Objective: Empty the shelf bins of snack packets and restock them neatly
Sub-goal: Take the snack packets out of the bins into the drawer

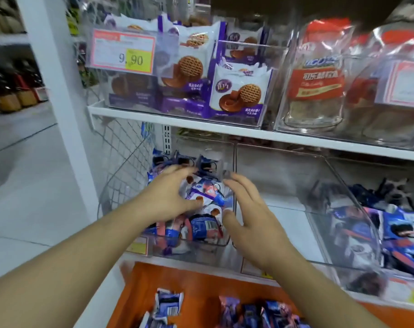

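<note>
Snack packets are lying heaped in the clear bin on the lower shelf; I am spreading my left hand over them, my right hand hovering open just beside.

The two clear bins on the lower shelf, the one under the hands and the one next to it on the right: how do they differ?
The left bin holds a loose heap of blue and white snack packets; the middle bin looks empty. The left hand rests on that heap and the right hand hovers by the wall between them; nothing reaches into the middle bin. Both are clear plastic, side by side.
</note>
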Demonstrator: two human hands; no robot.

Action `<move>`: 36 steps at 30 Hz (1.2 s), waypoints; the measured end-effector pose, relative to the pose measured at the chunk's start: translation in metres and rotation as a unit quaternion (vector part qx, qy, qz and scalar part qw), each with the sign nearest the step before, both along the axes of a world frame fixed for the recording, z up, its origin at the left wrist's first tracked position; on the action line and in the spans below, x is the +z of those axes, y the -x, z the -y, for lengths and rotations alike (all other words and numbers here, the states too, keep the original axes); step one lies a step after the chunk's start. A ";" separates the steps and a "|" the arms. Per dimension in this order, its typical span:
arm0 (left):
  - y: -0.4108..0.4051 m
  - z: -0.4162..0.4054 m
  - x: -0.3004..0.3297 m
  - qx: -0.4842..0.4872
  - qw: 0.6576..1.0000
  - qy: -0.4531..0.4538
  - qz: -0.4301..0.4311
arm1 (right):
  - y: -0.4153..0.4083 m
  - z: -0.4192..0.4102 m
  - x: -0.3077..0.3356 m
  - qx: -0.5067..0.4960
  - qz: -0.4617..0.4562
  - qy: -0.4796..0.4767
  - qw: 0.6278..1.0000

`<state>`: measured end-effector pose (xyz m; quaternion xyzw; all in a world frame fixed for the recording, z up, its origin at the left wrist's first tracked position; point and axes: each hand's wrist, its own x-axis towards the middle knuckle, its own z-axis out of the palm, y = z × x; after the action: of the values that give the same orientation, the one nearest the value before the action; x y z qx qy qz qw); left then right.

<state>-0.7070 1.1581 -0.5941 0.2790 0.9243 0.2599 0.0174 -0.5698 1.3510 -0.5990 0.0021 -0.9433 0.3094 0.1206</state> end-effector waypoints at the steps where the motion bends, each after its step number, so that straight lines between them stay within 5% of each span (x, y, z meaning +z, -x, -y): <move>1: 0.009 -0.006 -0.004 -0.011 1.000 0.005 0.027 | 0.000 -0.001 0.000 0.004 -0.002 0.004 1.000; 4: 0.028 -0.023 -0.022 -0.045 0.996 0.033 0.069 | 0.001 -0.001 0.003 0.018 -0.001 0.018 1.000; 12: 0.027 -0.032 -0.026 -0.052 0.998 0.033 0.001 | -0.002 0.001 0.005 0.007 0.014 0.016 1.000; 21: 0.006 0.001 0.007 0.069 0.963 -0.259 -0.040 | -0.003 0.001 0.002 -0.008 0.009 0.023 1.000; 26: -0.072 0.030 0.037 0.069 0.970 -0.230 -0.019 | -0.016 0.003 0.015 0.003 -0.029 0.085 0.996; 32: -0.165 0.030 0.041 -0.001 0.976 -0.216 0.027 | -0.089 0.009 0.038 0.071 -0.153 -0.017 0.986; 36: -0.199 0.025 0.032 -0.011 0.982 -0.180 0.063 | -0.161 -0.009 0.038 0.019 -0.092 -0.006 0.996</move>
<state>-0.5079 1.1330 -0.5618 0.2709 0.8564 0.4387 0.0283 -0.4084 1.3596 -0.5608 0.0493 -0.9296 0.3048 0.2012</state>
